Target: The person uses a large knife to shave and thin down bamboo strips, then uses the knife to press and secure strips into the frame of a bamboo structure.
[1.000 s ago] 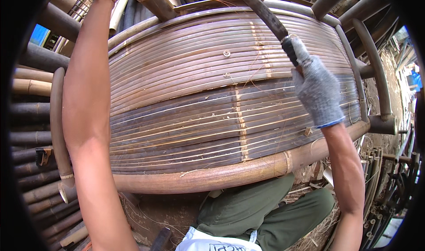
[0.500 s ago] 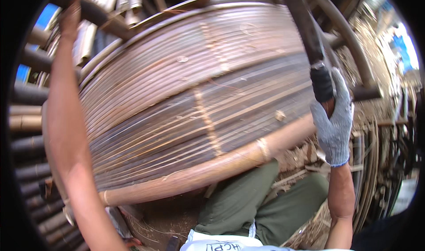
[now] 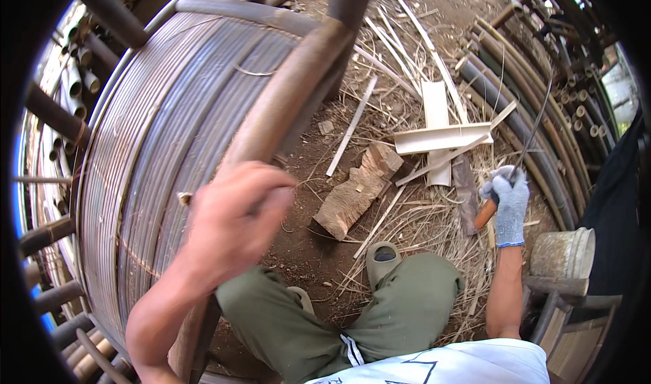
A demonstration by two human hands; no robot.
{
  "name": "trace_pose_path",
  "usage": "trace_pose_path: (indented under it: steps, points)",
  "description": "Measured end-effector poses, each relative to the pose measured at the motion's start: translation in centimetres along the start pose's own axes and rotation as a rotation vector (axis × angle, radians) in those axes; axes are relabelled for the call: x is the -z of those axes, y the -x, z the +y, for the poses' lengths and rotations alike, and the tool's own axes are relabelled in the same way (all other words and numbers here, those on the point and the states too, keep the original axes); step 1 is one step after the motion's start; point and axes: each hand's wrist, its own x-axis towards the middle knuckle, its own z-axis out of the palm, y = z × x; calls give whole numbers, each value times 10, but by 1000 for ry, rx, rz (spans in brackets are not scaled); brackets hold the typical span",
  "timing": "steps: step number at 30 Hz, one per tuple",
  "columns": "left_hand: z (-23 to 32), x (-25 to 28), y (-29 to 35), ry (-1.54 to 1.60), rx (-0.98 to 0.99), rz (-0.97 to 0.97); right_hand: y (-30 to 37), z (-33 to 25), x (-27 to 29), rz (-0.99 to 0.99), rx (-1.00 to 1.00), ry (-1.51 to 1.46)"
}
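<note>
Knife, short orange-brown handle, long thin dark blade, is over on the right side of my view, above the littered ground. Right grip, in a grey knitted glove with a blue cuff edge, is wrapped round it; the handle's butt pokes out toward lower left, the blade rises up and to the right across a stack of bamboo poles. Left grip, bare, is motion-blurred: fingers curled, nothing that I can make out in them. It overlaps the thick rail of a slatted bamboo panel; whether it touches the rail I cannot tell. The panel fills the left side, its slats curving in my wide lens, with a loose fibre curl lying near the top. Between the two grips I note a rough wooden block on the dirt floor, and beyond it a pale bamboo trough lying across another split length. Tangled shavings spread left of the glove. A grimy whitish bucket is tipped on its side, lower right. Nearest me: green trousers, knees bent, an olive clog, and a white shirt.
</note>
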Motion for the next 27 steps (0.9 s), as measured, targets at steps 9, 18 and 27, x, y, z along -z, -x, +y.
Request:
trace_pose_path:
  steps: [9, 18, 27]
  points:
    - [-97, -336, -103, -325, -105, -543, 97, 138, 66, 179, -326, 151]
    - [-80, -447, -119, -134, 102, -380, 127, 143, 92, 79, -363, 539]
    - [-26, -279, -38, 819, 893, -402, 14, 85, -23, -193, 155, 463]
